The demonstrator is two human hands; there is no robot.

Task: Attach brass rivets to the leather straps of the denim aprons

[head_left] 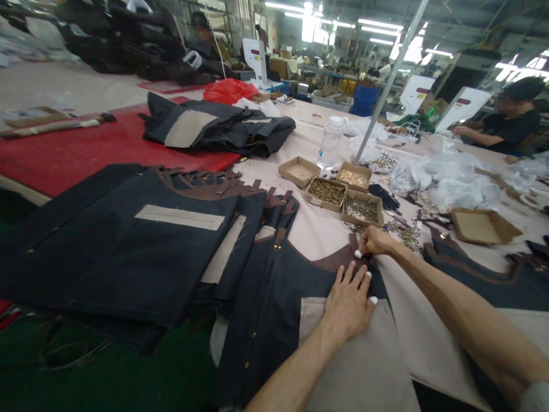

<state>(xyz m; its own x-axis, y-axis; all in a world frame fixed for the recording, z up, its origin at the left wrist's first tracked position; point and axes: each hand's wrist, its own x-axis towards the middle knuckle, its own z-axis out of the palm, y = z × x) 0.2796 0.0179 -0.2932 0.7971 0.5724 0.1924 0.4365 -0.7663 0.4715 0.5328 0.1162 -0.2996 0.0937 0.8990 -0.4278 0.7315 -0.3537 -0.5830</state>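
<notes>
A dark navy garment (274, 320) with brown trim and a beige panel (364, 366) lies spread before me, probably an apron or vest. My left hand (349, 303) rests flat on it, fingers spread, below the brown neckline edge; white coverings wrap some fingertips. Just beyond, my right hand (374, 241) is closed in a pinch beside a short brown strap (354, 242) at the garment's top corner. A white-wrapped fingertip shows there. What lies between the fingers is hidden. Another brown tab with brass-coloured studs (278, 239) sits at the garment's left corner.
Cardboard trays of small metal fasteners (326, 193) stand beyond my hands, near a phone (384, 197) and a clear bottle (331, 143). Stacked dark garments (120, 240) lie left, and another garment (484, 269) right. A metal pole (390, 80) rises behind. Co-workers sit farther back.
</notes>
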